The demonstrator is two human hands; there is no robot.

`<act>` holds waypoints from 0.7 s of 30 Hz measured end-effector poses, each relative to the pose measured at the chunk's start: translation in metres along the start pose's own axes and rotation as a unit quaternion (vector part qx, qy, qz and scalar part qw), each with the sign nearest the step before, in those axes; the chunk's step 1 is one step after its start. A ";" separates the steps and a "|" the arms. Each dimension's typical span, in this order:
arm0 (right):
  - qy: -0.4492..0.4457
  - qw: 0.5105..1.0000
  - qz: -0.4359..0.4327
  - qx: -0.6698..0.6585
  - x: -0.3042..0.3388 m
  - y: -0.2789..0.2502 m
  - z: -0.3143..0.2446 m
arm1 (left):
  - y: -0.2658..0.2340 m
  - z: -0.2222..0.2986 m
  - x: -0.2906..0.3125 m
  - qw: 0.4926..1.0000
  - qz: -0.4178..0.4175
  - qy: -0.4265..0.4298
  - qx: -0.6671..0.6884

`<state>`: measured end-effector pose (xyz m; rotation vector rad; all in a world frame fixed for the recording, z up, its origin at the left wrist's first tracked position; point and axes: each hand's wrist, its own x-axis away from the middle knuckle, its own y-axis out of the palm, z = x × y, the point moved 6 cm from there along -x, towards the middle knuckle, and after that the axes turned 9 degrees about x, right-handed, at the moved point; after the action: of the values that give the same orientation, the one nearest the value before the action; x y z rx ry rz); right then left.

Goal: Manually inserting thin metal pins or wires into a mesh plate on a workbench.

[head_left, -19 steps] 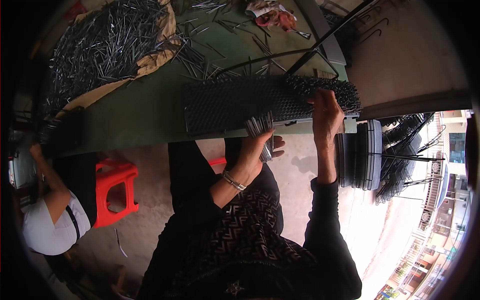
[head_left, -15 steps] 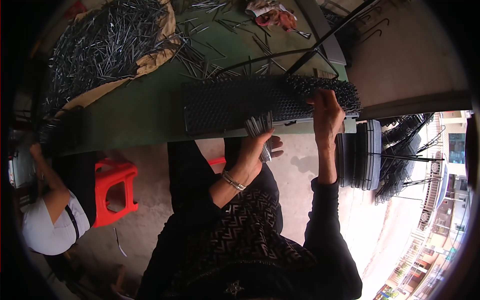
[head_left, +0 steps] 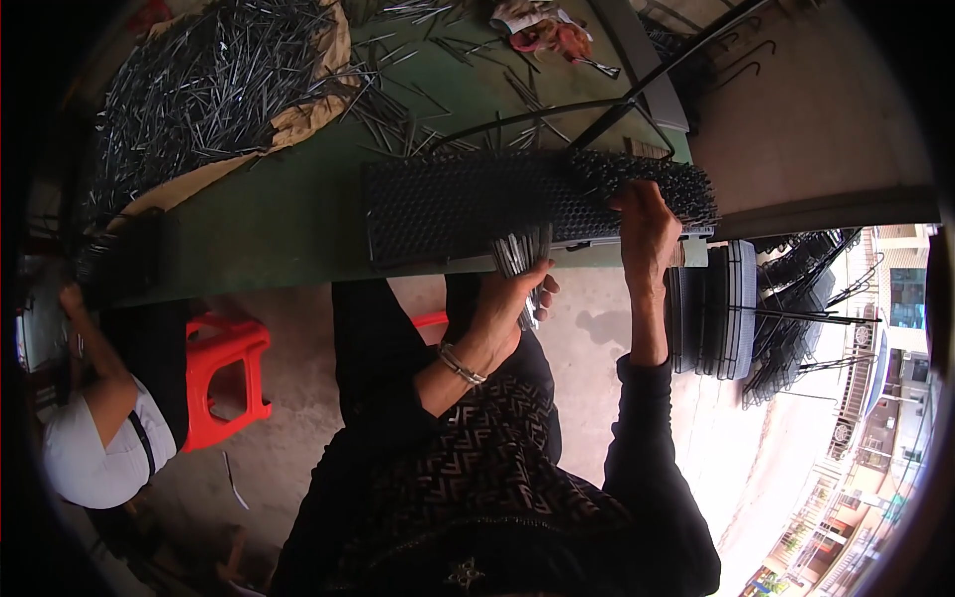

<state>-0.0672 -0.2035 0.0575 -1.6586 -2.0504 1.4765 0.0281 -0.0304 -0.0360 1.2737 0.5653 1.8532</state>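
Note:
A bundle of thin metal rods point(head_left: 519, 255) is gripped in my left hand point(head_left: 507, 303), just off the table's near edge. Close by lies a long dark block full of small holes point(head_left: 448, 204), like a honeycomb. Its right part is crowded with upright rod ends point(head_left: 686, 189). Over that filled part is my right hand point(head_left: 647, 224), fingers pinched together at the border of the filled holes. What the fingertips hold, if anything, is too small and dark to make out.
A big heap of loose rods point(head_left: 209, 99) lies on brown paper at the table's far left. Scattered rods and a crumpled cloth point(head_left: 547, 30) are farther back. A black bar frame point(head_left: 607, 119) rises behind the block. A red stool point(head_left: 224, 383) and a seated person point(head_left: 109, 438) are left.
The fingers of my left hand have curled in around the rod bundle. My right hand has shifted slightly left over the block.

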 end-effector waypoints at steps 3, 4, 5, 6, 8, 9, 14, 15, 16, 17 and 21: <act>0.032 0.998 -0.044 0.016 -0.001 0.011 0.005 | 0.002 0.000 0.001 1.000 -0.013 0.008 -0.007; 0.032 0.998 -0.044 0.016 -0.001 0.012 0.004 | 0.002 0.000 0.000 1.000 -0.013 0.010 -0.010; -0.008 0.996 -0.021 0.087 -0.001 0.011 -0.002 | 0.002 0.000 0.000 1.000 -0.012 0.010 -0.010; -0.048 0.986 0.003 0.157 0.000 0.010 -0.007 | 0.002 0.000 -0.001 1.000 -0.018 0.010 -0.004; -0.068 0.982 0.021 0.178 0.001 0.009 -0.008 | 0.004 0.001 -0.001 1.000 -0.024 0.012 0.000; -0.087 0.975 0.037 0.200 0.002 0.009 -0.008 | 0.004 0.002 -0.001 1.000 -0.028 0.013 0.003; -0.095 0.959 0.054 0.262 0.016 0.011 -0.009 | 0.009 0.004 0.003 0.999 -0.033 0.013 0.003; -0.097 0.953 0.062 0.281 0.020 0.009 -0.014 | 0.009 0.005 0.004 0.999 -0.035 0.013 -0.001; -0.097 0.953 0.063 0.280 0.022 0.008 -0.019 | 0.010 0.005 0.005 0.999 -0.037 0.014 -0.005; -0.069 0.984 0.036 0.161 0.024 0.007 -0.019 | 0.010 0.006 0.006 0.999 -0.037 0.015 -0.006; 0.123 0.936 -0.250 -0.214 0.040 0.020 -0.023 | 0.017 0.010 0.015 0.998 -0.043 0.016 -0.045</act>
<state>-0.0548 -0.1593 0.0368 -1.1989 -2.5025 0.6622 0.0285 -0.0285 -0.0117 1.1442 0.5401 1.8102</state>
